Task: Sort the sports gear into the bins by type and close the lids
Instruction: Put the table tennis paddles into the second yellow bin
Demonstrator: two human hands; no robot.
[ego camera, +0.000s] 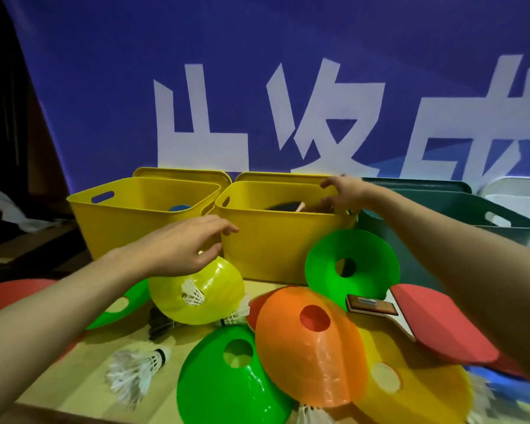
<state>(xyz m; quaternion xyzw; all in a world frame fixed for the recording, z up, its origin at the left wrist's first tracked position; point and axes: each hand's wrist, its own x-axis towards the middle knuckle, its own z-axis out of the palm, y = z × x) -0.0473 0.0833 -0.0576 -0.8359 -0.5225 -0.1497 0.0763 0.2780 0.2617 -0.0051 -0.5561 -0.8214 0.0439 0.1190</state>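
My left hand point(181, 246) hovers with relaxed fingers just above a tilted yellow cone point(196, 292), in front of the left yellow bin point(104, 221). My right hand point(340, 194) reaches over the far right corner of the middle yellow bin point(273, 249) with its fingers spread and holds nothing. A paddle point(288, 206) with a dark face lies inside that bin. A red paddle point(435, 322) lies on the table under my right forearm. Green cones point(352, 267) point(227, 381), an orange cone point(306, 347) and a white shuttlecock point(135, 365) lie in front.
A dark green bin point(459, 215) and a white bin point(517, 197) stand at the right. Lids lean behind the bins. A blue object shows in the left yellow bin. A dark shuttlecock point(159, 325), a red cone point(13, 292) and another yellow cone point(416, 393) crowd the wooden table.
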